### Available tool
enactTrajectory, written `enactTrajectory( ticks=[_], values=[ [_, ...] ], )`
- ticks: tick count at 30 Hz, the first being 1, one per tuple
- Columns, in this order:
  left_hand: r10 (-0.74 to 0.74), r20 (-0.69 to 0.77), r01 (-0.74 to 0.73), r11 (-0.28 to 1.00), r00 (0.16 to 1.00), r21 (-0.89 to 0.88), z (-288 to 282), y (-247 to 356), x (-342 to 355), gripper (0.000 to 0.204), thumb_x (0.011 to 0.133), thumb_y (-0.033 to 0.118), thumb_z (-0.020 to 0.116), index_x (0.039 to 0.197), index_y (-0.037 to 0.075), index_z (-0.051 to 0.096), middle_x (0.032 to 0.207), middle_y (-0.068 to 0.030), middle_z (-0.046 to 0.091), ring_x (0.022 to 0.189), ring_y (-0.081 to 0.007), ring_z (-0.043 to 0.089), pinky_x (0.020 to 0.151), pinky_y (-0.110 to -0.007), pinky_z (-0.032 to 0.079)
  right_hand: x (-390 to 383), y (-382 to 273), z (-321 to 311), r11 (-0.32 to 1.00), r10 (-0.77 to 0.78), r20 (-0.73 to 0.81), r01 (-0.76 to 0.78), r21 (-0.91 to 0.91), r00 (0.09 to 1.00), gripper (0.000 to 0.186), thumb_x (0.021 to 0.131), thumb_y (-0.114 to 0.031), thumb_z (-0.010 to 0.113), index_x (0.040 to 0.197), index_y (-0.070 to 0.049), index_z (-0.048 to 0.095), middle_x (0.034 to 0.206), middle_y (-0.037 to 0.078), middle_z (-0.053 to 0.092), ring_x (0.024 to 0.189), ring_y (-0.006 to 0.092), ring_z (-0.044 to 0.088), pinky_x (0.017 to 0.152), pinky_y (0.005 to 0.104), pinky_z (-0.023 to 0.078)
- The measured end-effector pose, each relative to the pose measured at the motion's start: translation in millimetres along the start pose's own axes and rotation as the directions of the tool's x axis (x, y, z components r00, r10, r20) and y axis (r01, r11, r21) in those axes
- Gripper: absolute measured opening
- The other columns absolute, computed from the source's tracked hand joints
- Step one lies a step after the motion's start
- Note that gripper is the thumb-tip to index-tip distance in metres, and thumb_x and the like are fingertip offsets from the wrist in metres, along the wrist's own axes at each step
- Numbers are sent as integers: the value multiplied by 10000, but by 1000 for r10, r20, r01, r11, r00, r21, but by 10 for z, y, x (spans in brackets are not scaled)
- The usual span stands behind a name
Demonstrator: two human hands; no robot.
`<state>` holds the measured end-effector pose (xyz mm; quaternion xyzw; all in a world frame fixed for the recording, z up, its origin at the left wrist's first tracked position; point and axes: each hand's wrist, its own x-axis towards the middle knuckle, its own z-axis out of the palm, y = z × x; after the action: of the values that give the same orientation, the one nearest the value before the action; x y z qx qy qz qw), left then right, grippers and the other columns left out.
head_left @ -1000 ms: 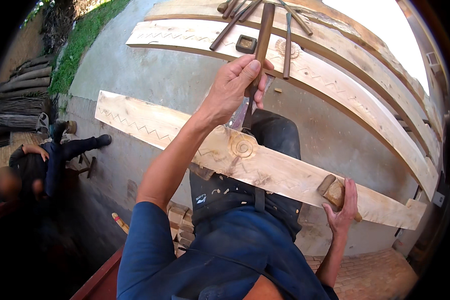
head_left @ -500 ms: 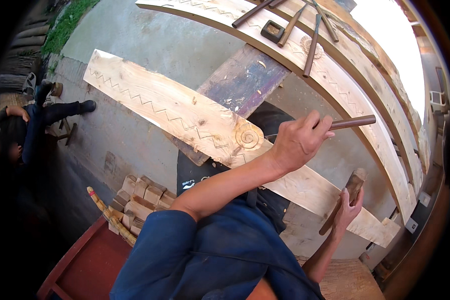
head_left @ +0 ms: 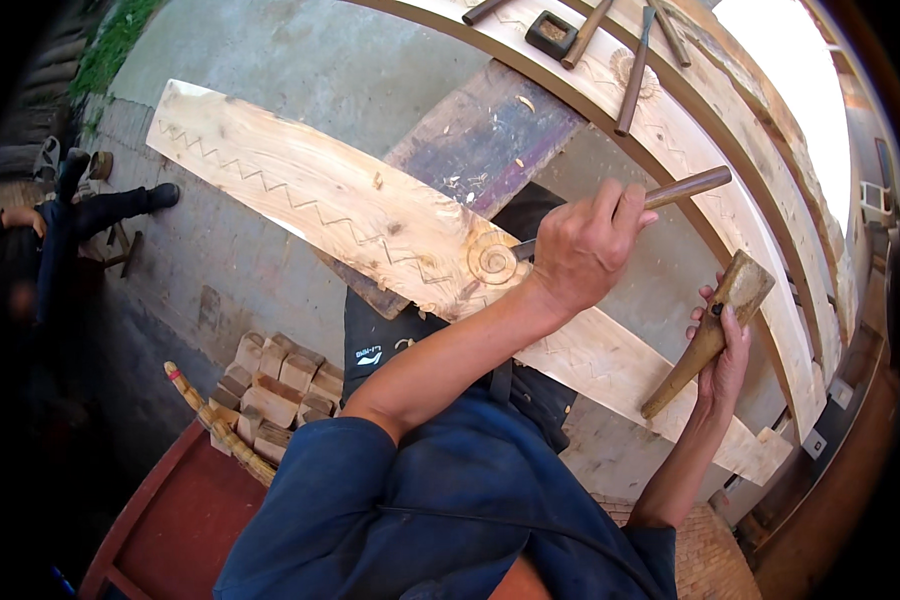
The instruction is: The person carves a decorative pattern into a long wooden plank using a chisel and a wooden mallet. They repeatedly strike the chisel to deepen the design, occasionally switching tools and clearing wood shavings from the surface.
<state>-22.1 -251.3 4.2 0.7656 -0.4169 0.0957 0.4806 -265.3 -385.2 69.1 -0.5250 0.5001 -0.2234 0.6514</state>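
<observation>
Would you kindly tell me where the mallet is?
The mallet is at the head view's right, in the right hand, its handle tip seen against the carved plank.

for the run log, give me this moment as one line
left hand: grips chisel, tip at edge of carved spiral | right hand: holds mallet near its head | board: lies across plank

bright daylight | upper right: white glare | lower left: deep shadow | fisheye: pale beam bowed, rim black
</observation>
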Motion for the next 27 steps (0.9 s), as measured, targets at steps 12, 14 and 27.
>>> enactTrajectory(
  ticks=[12, 14, 27],
  values=[
    [-44, 9, 44, 999, 999, 13, 9, -43, 18, 232, 1062, 287, 751, 1124, 73, 685, 823, -89, 555, 580, -259, 648, 508, -375, 494, 672, -292, 350, 923, -95, 12, 92, -373, 995, 508, 961, -159, 782, 1412, 18, 628, 1261, 147, 779, 849, 122, 702, 660, 269, 575],
    [-56, 14, 55, 998, 998, 24, 10, -47, 14, 237, 1062, 283, 752, 1147, 71, 691, 834, -90, 571, 589, -264, 659, 513, -379, 501, 816, -378, 434, 897, -139, 9, 130, -424, 990, 511, 942, -156, 794, 1402, 10, 645, 1256, 136, 786, 859, 118, 705, 680, 270, 579],
    [-136, -3, 136, 991, 991, 17, 50, -76, 25, 211, 1073, 235, 733, 1195, 67, 693, 889, -106, 628, 641, -297, 709, 543, -402, 532, 1249, -997, 978, 431, -322, 283, 406, -806, 903, 750, 869, -399, 882, 1515, -67, 691, 1256, 112, 750, 1111, 223, 701, 1055, 401, 528]
  ],
)
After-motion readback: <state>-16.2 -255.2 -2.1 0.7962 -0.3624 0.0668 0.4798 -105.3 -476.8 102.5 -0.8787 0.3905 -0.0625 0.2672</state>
